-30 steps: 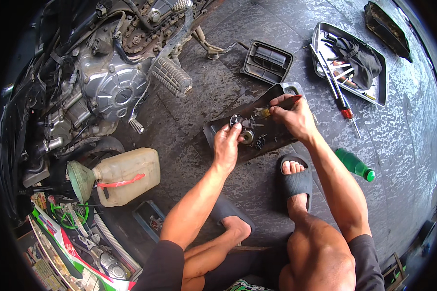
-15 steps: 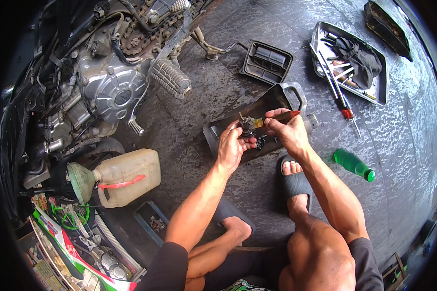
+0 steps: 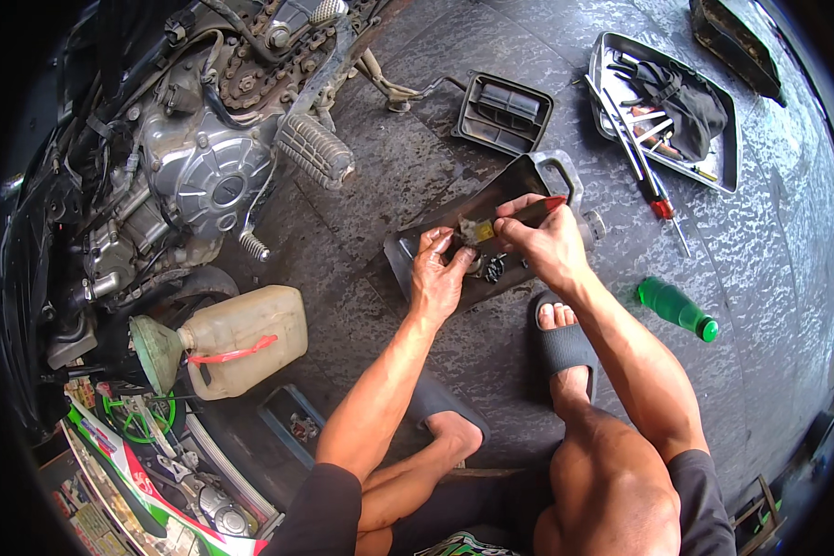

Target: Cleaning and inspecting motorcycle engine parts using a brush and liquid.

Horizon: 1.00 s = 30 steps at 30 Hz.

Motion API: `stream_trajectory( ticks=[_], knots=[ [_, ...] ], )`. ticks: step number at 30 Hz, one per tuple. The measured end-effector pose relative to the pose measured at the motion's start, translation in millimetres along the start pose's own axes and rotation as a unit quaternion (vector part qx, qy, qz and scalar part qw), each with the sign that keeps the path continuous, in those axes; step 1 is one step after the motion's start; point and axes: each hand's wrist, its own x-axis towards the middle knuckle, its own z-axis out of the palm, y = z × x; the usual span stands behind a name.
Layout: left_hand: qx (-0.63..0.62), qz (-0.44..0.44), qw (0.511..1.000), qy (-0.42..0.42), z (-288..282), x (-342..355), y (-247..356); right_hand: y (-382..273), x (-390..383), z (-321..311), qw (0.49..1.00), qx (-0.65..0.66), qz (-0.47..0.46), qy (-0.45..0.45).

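Observation:
Over a cut-open dark container (image 3: 408,250) on the floor, both my hands work close together. My right hand (image 3: 549,243) pinches a paintbrush (image 3: 486,230) with a red-tipped handle and a yellow band. The brush's bristles point left and meet a small metal engine part (image 3: 473,267), which my left hand (image 3: 437,276) grips between thumb and fingers. Much of that part is hidden by the fingers and brush, so its exact kind is unclear. A small black piece (image 3: 495,270) shows just right of my left thumb; whether it is joined to the part cannot be made out.
A motorcycle engine (image 3: 218,176) with a footpeg stands at left. Below it lie a beige jerrycan (image 3: 259,324) and green funnel (image 3: 154,352). Beyond the container sits a black open box (image 3: 502,113). At right are a tool tray (image 3: 734,139), a screwdriver (image 3: 661,209) and a green bottle (image 3: 672,304).
My left hand has turned and shifted slightly left and down around the part. The brush has moved a little left and down, its bristles now against the part.

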Motion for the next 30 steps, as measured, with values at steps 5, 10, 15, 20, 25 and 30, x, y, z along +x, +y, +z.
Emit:
stream_trajectory(
  ticks=[5,10,15,20,25,30],
  knots=[
    [-0.250,-0.102,0.962,-0.028,-1,0,2,6,-2,2,0.998,-0.019,-0.044,0.043],
    [-0.250,-0.088,0.964,0.024,4,-2,0,4,-8,2,0.995,-0.076,-0.041,0.050],
    [-0.254,-0.117,0.958,0.067,2,-4,0,2,-10,3,0.981,-0.175,-0.063,0.053],
    [-0.212,-0.055,0.972,0.081,5,-7,4,1,-13,5,0.996,-0.056,-0.066,0.038],
    [-0.109,-0.001,0.990,0.089,7,-8,10,-2,-14,7,0.991,-0.086,-0.072,0.070],
    [-0.205,-0.021,0.974,0.096,11,-8,11,0,-14,9,0.971,-0.195,-0.106,0.087]
  ],
)
